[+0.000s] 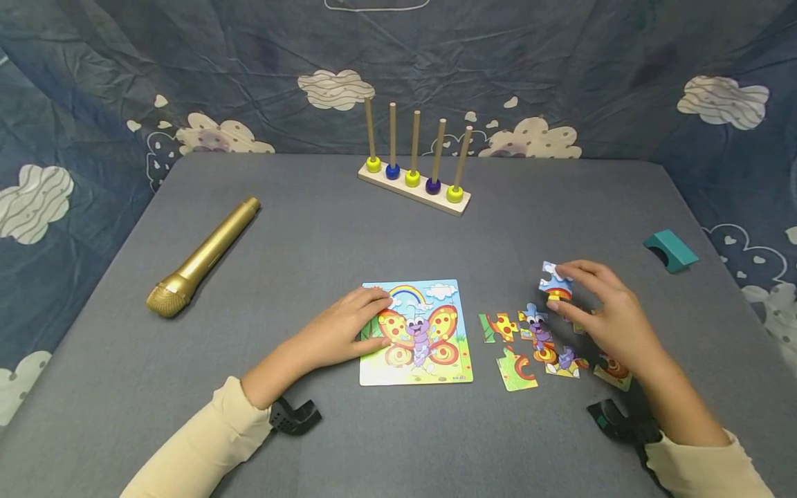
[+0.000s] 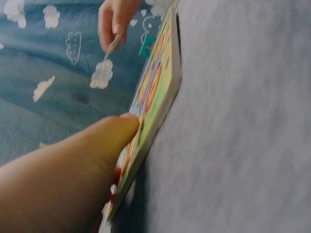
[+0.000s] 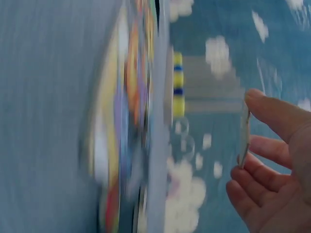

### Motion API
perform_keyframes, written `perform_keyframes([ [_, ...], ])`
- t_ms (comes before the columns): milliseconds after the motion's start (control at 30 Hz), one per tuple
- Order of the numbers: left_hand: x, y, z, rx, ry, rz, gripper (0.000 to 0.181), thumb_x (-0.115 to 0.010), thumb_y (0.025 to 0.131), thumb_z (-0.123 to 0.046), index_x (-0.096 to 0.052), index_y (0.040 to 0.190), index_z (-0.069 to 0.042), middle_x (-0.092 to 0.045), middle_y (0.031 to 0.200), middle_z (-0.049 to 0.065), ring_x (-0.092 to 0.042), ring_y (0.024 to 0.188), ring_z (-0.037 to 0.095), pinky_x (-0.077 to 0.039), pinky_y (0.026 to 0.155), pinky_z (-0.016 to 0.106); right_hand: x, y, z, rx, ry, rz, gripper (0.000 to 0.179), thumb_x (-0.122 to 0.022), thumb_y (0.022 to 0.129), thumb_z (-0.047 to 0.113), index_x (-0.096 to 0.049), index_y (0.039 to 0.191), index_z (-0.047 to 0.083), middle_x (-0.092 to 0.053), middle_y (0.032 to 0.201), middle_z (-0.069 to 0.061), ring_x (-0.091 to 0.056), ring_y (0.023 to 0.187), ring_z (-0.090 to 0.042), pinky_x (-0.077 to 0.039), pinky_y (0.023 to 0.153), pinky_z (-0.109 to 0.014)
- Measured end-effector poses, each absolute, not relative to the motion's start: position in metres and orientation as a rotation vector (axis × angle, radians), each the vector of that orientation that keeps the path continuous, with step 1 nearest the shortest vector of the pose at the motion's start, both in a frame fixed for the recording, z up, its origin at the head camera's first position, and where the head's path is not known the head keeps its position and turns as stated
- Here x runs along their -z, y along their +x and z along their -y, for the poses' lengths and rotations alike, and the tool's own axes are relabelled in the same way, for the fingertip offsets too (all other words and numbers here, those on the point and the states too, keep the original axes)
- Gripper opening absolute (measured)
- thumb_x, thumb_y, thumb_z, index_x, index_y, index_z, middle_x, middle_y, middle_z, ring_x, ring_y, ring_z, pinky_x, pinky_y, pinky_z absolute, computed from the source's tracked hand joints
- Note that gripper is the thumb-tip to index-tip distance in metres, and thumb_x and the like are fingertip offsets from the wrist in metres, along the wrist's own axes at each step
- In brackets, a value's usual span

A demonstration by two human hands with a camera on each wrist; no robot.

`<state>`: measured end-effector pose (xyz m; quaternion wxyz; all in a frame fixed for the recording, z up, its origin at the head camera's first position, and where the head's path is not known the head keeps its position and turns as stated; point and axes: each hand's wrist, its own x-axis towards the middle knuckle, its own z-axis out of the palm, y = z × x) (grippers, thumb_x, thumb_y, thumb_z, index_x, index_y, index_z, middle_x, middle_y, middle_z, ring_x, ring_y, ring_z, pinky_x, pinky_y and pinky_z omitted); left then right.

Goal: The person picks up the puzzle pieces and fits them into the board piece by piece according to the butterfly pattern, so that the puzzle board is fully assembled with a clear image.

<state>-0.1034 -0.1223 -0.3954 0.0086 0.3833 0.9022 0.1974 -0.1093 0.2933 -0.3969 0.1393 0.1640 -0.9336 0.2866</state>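
A square puzzle board (image 1: 429, 377) with a butterfly and rainbow picture lies flat in front of me. My left hand (image 1: 333, 328) rests on its left side; the thumb (image 2: 104, 141) lies on the printed face in the left wrist view. To the board's right, my right hand (image 1: 613, 315) pinches a puzzle piece (image 1: 554, 282) with blue sky and a red-yellow patch. In the right wrist view that puzzle piece (image 3: 244, 128) is edge-on between thumb and fingers, above the table. Loose puzzle pieces (image 1: 519, 373) lie below and left of the hand, some partly hidden by it.
A gold microphone (image 1: 205, 256) lies at the left. Toward the back stands a wooden peg rack (image 1: 414, 190) with yellow, blue and purple beads. A teal arch block (image 1: 672, 249) sits near the right edge of the grey table (image 1: 299, 228). Cloud-printed cloth (image 1: 261, 69) hangs behind.
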Motion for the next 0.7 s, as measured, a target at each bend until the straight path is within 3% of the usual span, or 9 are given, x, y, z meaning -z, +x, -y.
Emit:
perform_keyframes([
  [133,0.394,-0.101,0.116,-0.579,1.214,-2.836,0.06,-0.059,0.084,-0.039,-0.047,0.126,0.001,-0.043,0.129,0.011,-0.036,0.122,0.024,-0.03,0.099,0.035,0.362,-0.091,-0.244,-0.878,0.674,2.675,0.058,-0.078,0.067,0.008,-0.056,0.121,0.005,-0.047,0.119,-0.01,-0.046,0.107,-0.026,-0.04,0.08,-0.044],
  [367,0.39,-0.104,0.108,-0.456,1.226,-2.916,0.054,-0.06,0.083,-0.043,-0.053,0.117,-0.002,-0.05,0.116,0.008,-0.047,0.107,0.022,-0.038,0.09,0.033,0.356,-0.088,-0.189,-0.942,0.889,2.714,0.053,-0.077,0.071,0.013,-0.056,0.118,0.002,-0.047,0.118,-0.007,-0.048,0.103,-0.021,-0.044,0.075,-0.039],
  [700,0.385,-0.105,0.096,-0.208,1.202,-2.924,0.065,-0.046,0.082,-0.062,-0.042,0.135,-0.025,-0.046,0.101,0.004,-0.044,0.085,0.02,-0.04,0.073,0.032,0.379,-0.109,-0.149,-0.95,0.872,2.923,0.052,-0.073,0.076,0.022,-0.055,0.121,0.002,-0.046,0.121,-0.014,-0.043,0.111,-0.029,-0.037,0.089,-0.046],
])
